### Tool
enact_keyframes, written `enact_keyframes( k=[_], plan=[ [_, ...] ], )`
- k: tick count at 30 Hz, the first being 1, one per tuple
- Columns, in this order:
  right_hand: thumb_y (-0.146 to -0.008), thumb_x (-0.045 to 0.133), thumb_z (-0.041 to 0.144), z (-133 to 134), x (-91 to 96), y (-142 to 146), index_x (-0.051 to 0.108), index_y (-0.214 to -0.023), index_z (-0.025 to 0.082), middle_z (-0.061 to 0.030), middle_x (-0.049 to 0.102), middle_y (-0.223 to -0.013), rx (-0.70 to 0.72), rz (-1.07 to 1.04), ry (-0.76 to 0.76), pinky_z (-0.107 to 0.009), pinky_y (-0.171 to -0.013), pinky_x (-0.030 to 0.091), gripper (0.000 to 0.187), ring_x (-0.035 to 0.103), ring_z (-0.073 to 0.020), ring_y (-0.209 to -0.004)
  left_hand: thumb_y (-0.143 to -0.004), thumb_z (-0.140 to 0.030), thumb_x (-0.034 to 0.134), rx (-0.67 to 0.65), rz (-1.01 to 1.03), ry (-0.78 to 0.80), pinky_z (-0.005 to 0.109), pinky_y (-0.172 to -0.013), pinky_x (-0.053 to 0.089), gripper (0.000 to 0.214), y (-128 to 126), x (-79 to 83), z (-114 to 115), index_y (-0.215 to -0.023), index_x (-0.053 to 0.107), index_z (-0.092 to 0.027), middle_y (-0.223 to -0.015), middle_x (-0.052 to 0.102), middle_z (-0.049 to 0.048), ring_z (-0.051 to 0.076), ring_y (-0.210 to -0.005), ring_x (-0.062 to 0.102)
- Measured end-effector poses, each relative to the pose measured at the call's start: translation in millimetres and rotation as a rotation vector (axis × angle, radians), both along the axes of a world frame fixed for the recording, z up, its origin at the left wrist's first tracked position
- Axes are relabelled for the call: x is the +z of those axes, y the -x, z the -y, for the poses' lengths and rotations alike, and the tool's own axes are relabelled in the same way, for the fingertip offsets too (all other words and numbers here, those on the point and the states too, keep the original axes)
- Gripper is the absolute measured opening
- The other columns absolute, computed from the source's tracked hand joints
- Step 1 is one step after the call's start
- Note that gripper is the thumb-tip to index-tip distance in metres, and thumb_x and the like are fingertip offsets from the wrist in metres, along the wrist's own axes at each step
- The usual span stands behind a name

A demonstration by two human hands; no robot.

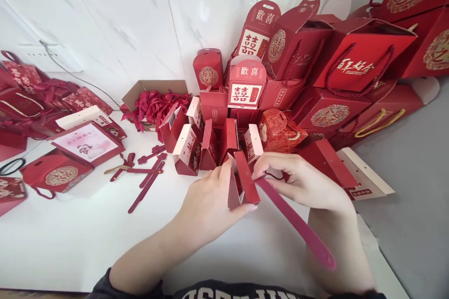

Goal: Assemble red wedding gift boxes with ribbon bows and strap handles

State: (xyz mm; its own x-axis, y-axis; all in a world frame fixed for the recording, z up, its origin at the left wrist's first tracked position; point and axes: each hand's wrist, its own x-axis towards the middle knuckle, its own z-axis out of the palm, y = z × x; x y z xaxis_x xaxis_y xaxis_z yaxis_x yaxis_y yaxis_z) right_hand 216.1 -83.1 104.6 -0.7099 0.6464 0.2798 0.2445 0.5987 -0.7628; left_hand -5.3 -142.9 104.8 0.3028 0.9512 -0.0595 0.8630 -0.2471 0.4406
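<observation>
My left hand is closed around a small red paper gift box, fingers at its far side and thumb along its near edge. Between thumb and fingers of my right hand is one end of a dark pink strap, touching the box's upper flap. Its loose, rounded end hangs down toward the front right. Just behind stand several small red and white gift boxes, among them a white-topped one and a red one. Part of the held box is hidden by my left fingers.
Red ribbons fill a cardboard box near the tiled wall. Several loose straps lie left of my hands. Larger red gift boxes are stacked at the right. More boxes and black-handled scissors are at the left.
</observation>
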Motion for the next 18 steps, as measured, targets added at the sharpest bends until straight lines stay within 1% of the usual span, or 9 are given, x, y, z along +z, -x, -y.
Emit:
enact_keyframes(
  k=[2,4,7,11,14,18],
  plan=[
    [-0.089,0.057,0.009,-2,-1.1,3,0.065,-0.095,0.020,-0.0025,0.069,-0.092,0.098,0.052,0.025,-0.028,-0.077,0.052,0.015,0.064,-0.0150,-0.083,-0.081,-0.059,0.064,-0.022,-0.003,0.011,0.045,-0.088,0.050,0.081,-1,-0.9,1,-0.145,0.034,-0.020,-0.136,0.057,0.0165,0.037,-0.114,0.062],
    [-0.087,0.058,0.006,-3,-2.4,9,0.065,-0.094,0.020,-0.0019,0.069,-0.093,0.180,0.053,0.039,-0.027,-0.080,0.051,0.017,0.064,-0.0144,-0.085,-0.079,-0.059,0.065,-0.033,-0.004,0.034,0.046,-0.086,0.051,0.087,-1,0.5,1,-0.148,0.030,-0.020,-0.136,0.057,0.0168,0.037,-0.111,0.064],
    [-0.085,0.059,0.003,-2,-2.8,17,0.064,-0.091,0.019,-0.0017,0.069,-0.093,0.269,0.034,0.073,-0.026,-0.079,0.051,0.018,0.064,-0.0131,-0.085,-0.080,-0.055,0.064,0.001,-0.004,0.057,0.046,-0.081,0.052,0.087,0,3.6,0,-0.150,0.026,-0.019,-0.132,0.061,0.0161,0.037,-0.106,0.066],
    [-0.086,0.058,0.004,3,-1.7,23,0.064,-0.091,0.019,-0.0019,0.070,-0.094,0.300,0.028,0.068,-0.027,-0.080,0.052,0.018,0.065,-0.0138,-0.087,-0.083,-0.040,0.061,0.021,0.001,0.077,0.042,-0.077,0.052,0.080,0,5.9,2,-0.150,0.024,-0.021,-0.126,0.065,0.0141,0.035,-0.100,0.069],
    [-0.086,0.059,0.005,6,-1.1,26,0.064,-0.092,0.019,-0.0030,0.071,-0.097,0.321,0.040,0.080,-0.028,-0.081,0.053,0.016,0.066,-0.0151,-0.090,-0.083,-0.030,0.059,-0.018,0.014,0.112,0.038,-0.075,0.052,0.077,2,7.4,5,-0.150,0.024,-0.022,-0.127,0.065,0.0134,0.033,-0.098,0.070],
    [-0.086,0.058,0.005,8,1.3,24,0.064,-0.093,0.019,-0.0037,0.071,-0.095,0.400,-0.004,0.086,-0.029,-0.083,0.054,0.017,0.066,-0.0155,-0.091,-0.086,-0.023,0.053,-0.082,0.003,0.169,0.037,-0.074,0.051,0.066,7,9.1,4,-0.148,0.029,-0.023,-0.112,0.071,0.0101,0.031,-0.094,0.070]
  ],
)
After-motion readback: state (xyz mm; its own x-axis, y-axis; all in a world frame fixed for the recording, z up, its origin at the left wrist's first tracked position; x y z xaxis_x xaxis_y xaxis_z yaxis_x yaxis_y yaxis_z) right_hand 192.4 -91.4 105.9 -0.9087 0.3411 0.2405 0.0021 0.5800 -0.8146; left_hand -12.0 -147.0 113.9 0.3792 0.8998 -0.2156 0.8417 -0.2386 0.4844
